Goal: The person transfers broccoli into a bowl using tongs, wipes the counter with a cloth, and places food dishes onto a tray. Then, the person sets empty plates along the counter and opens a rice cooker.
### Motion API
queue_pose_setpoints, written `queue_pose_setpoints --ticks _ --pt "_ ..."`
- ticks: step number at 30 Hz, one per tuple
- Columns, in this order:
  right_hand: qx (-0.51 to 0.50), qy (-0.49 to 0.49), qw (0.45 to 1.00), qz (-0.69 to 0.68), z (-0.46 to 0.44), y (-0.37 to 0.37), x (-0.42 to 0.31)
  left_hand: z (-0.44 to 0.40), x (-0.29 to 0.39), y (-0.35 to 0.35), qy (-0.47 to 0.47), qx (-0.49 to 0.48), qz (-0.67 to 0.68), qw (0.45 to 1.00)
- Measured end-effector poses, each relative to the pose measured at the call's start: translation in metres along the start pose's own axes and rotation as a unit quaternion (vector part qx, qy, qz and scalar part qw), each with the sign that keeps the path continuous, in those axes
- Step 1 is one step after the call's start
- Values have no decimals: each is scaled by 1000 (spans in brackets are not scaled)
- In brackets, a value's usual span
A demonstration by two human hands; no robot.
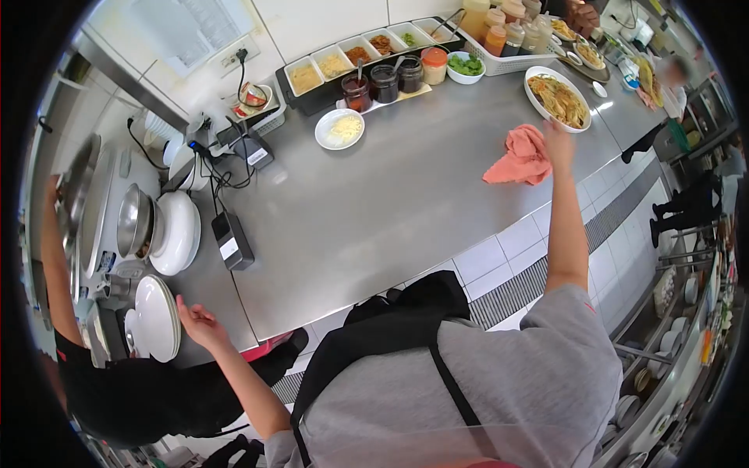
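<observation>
My right hand (559, 147) reaches across the steel counter, its fingers at the near rim of a white oval dish of noodles (559, 100). The dish looks gripped by that rim, though the fingertips are partly hidden. A crumpled coral cloth (521, 156) lies beside the hand on its left. At the other side, my left hand (204, 324) hangs in the air with its fingers apart and holds nothing. Closest to it is a stack of white plates (158, 318). Farther back on the counter stands a small white bowl of shredded pale food (340, 129).
Along the wall sit a tray of topping containers (331, 65), several sauce jars (384, 83), a bowl of greens (466, 69) and a basket of squeeze bottles (515, 47). Black power adapters (232, 240) with cables lie left. A co-worker in black (148, 398) stands close on the left.
</observation>
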State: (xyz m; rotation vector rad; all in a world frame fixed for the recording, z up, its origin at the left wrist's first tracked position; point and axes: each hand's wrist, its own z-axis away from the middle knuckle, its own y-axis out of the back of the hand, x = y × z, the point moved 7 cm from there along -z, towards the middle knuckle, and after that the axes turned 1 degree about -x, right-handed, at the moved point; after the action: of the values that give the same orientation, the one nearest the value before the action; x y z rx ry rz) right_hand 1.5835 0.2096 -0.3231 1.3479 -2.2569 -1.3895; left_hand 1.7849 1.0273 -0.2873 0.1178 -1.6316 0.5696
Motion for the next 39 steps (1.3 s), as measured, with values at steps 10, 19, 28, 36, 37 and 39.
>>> queue_pose_setpoints --ticks 10,19,28,36,37,39 --pt "-98 216 923 -303 153 -73 -297 119 -65 -75 21 -94 4 995" --pt "-244 407 841 -260 272 7 -363 180 -80 -110 52 -208 -7 977" --pt "-274 367 788 -411 263 34 -324 286 -40 -21 51 -161 -47 985" --pt "-436 274 599 -613 333 85 -372 427 -33 118 122 94 -64 986" --pt "-457 282 543 -645 351 111 -383 438 -35 116 130 70 -51 988" --pt "-491 307 461 -673 387 163 -393 454 -25 102 97 69 -57 991"
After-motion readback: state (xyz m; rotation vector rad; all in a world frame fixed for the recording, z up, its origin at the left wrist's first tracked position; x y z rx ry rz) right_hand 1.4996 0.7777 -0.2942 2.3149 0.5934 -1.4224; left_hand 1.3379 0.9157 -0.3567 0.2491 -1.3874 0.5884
